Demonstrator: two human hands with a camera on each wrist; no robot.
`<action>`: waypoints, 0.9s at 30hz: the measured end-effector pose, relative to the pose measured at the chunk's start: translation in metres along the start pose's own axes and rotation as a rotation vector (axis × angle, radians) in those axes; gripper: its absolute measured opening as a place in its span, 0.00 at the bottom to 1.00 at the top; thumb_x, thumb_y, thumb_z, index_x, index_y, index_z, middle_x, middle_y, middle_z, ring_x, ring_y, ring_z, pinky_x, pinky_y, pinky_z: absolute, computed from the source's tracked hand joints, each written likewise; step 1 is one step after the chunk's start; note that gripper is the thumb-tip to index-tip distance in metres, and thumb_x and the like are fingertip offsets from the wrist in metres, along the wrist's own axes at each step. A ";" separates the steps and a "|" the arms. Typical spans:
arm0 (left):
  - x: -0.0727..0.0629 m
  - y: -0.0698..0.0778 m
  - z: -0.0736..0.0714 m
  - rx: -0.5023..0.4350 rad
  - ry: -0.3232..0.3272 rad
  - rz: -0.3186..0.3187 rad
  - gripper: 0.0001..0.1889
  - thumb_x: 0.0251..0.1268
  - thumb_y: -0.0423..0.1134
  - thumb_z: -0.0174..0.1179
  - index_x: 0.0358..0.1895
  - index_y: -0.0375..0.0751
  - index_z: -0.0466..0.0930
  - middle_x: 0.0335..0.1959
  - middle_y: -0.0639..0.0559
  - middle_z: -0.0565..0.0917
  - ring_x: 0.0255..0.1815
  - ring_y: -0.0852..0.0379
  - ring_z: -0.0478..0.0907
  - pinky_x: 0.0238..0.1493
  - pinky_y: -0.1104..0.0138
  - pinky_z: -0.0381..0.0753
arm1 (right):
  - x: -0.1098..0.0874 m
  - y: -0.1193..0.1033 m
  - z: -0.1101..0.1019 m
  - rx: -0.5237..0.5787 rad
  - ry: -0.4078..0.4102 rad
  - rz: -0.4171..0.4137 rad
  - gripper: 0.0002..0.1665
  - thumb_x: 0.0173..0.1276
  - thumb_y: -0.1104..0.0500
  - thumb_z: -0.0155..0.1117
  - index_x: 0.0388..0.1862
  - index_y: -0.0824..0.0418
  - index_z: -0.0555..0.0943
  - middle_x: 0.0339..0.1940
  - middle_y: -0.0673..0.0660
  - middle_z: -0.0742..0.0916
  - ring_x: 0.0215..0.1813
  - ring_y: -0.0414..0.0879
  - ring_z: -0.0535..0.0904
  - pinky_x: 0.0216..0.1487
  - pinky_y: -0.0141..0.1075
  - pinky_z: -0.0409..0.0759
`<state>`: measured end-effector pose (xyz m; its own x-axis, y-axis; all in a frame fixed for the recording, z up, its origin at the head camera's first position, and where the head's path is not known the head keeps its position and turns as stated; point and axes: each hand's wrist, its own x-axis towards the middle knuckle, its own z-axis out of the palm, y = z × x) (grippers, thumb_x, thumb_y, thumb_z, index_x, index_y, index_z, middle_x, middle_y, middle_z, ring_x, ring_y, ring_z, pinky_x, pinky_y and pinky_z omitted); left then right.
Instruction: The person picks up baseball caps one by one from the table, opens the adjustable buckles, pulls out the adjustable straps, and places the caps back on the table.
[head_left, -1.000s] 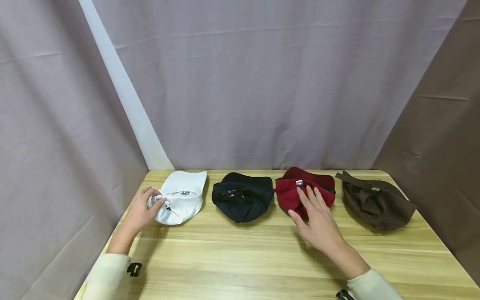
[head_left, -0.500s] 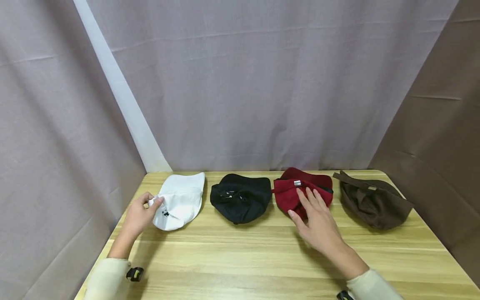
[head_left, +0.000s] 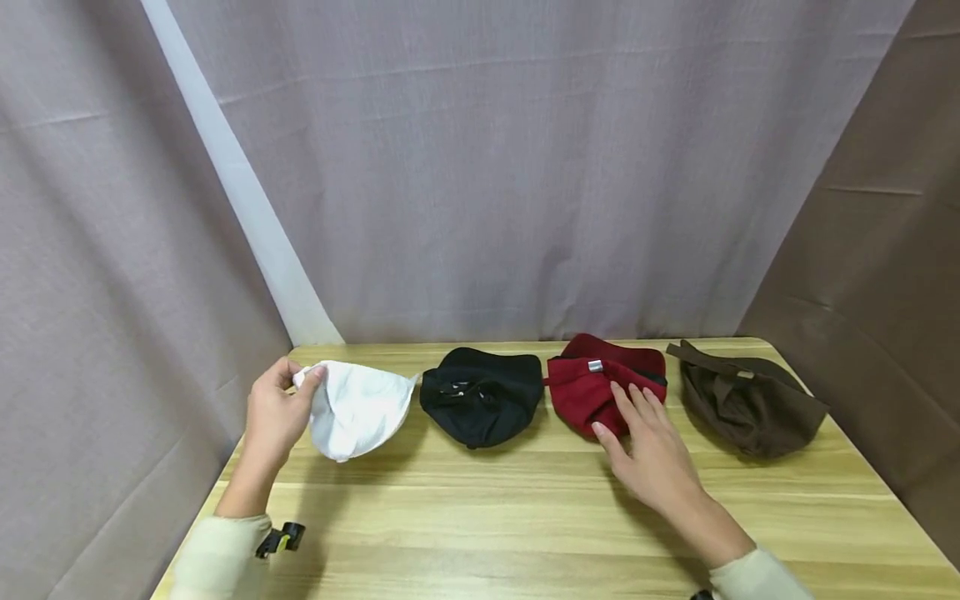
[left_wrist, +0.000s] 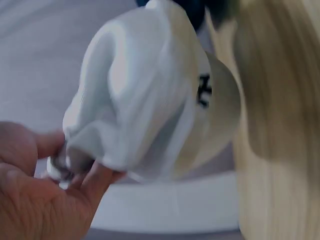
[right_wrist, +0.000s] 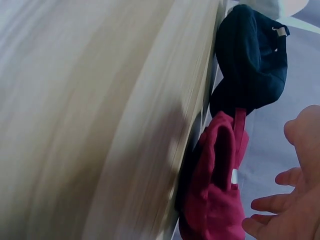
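Note:
A white cap [head_left: 362,410] hangs from my left hand [head_left: 279,406], which pinches its back edge between thumb and fingers. In the left wrist view the white cap [left_wrist: 145,95] is tilted, its dark embroidered letters facing the tabletop side. My right hand [head_left: 654,457] is at the near side of a dark red cap [head_left: 581,400], fingers spread and holding nothing. The right wrist view has that hand [right_wrist: 292,200] beside the red cap [right_wrist: 212,200]; whether the fingertips touch it I cannot tell.
Between the white and red caps lies a black cap [head_left: 487,396]. A brown cap [head_left: 757,412] with a strap is at the far right. All rest along the back of the wooden table [head_left: 480,517], before a grey curtain [head_left: 480,167].
My left hand has raised the white cap off the table and tipped it, so its brim has dropped from sight behind the crown. My right hand has shifted slightly right and back.

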<state>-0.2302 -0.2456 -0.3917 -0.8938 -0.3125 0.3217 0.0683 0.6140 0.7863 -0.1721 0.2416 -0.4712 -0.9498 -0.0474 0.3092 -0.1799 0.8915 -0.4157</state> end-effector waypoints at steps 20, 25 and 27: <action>-0.024 0.102 0.071 -0.856 0.071 0.003 0.12 0.73 0.27 0.65 0.30 0.41 0.76 0.44 0.47 0.91 0.36 0.62 0.90 0.39 0.65 0.92 | 0.003 0.009 -0.009 -0.023 0.071 -0.024 0.41 0.82 0.42 0.59 0.84 0.61 0.66 0.80 0.76 0.72 0.82 0.77 0.61 0.77 0.72 0.62; -0.038 0.119 0.117 -0.928 0.067 0.035 0.13 0.71 0.28 0.68 0.29 0.33 0.74 0.58 0.32 0.89 0.39 0.62 0.90 0.37 0.70 0.90 | 0.007 0.007 -0.009 -0.029 0.087 -0.051 0.39 0.82 0.43 0.60 0.83 0.61 0.68 0.80 0.75 0.73 0.82 0.76 0.62 0.78 0.71 0.61; -0.043 0.121 0.134 -0.941 0.049 0.067 0.14 0.71 0.29 0.68 0.31 0.27 0.73 0.62 0.30 0.87 0.47 0.58 0.92 0.41 0.72 0.90 | 0.009 0.005 -0.009 -0.031 0.091 -0.058 0.39 0.81 0.43 0.60 0.82 0.61 0.68 0.80 0.75 0.73 0.82 0.75 0.62 0.78 0.71 0.62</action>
<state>-0.2432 -0.0611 -0.3810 -0.8570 -0.3408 0.3865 0.4674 -0.1984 0.8615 -0.1797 0.2493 -0.4630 -0.9107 -0.0596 0.4087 -0.2245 0.9020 -0.3688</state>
